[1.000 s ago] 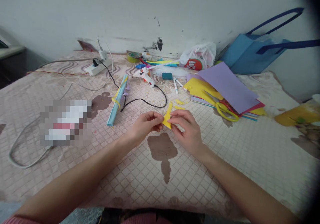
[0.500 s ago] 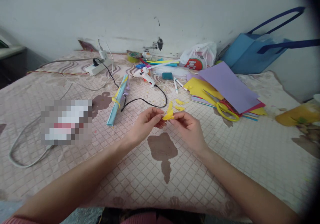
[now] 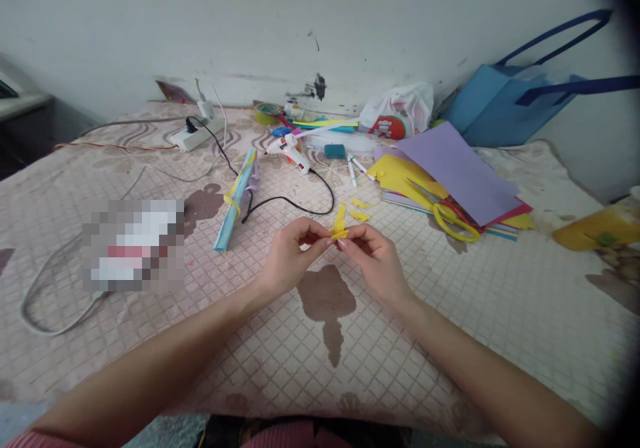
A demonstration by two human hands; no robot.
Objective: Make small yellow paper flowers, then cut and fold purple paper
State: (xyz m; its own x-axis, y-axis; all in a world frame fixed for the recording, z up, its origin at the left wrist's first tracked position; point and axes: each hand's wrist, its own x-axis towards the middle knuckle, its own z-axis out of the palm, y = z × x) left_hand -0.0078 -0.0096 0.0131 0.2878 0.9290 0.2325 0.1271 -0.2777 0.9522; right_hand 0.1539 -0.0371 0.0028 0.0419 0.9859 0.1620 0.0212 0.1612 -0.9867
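Note:
Between my two hands is a small yellow paper piece [image 3: 341, 234], pinched from both sides and partly covered by the fingertips. My left hand [image 3: 296, 251] is closed on its left end, thumb against fingers. On the other end, my right hand [image 3: 376, 256] grips with thumb and forefinger. Just beyond the fingers lie more yellow paper cutouts [image 3: 359, 216], flat on the patterned tablecloth [image 3: 400, 361]. Off to the left rests a light blue paper strip [image 3: 234, 201] with yellow and purple curls attached.
A white glue gun [image 3: 295, 155] with a black cord lies beyond my hands. Yellow-handled scissors [image 3: 454, 225] rest on stacked coloured paper [image 3: 457, 171] at right. Further back are markers [image 3: 353, 171], a blue bag [image 3: 505, 105] and a plastic bag [image 3: 400, 108]. A power strip [image 3: 197, 135] stands left.
My hands have drawn closer together around the yellow paper piece, the left one shifting slightly right. Less of the paper shows between the fingertips. The things on the table stay put.

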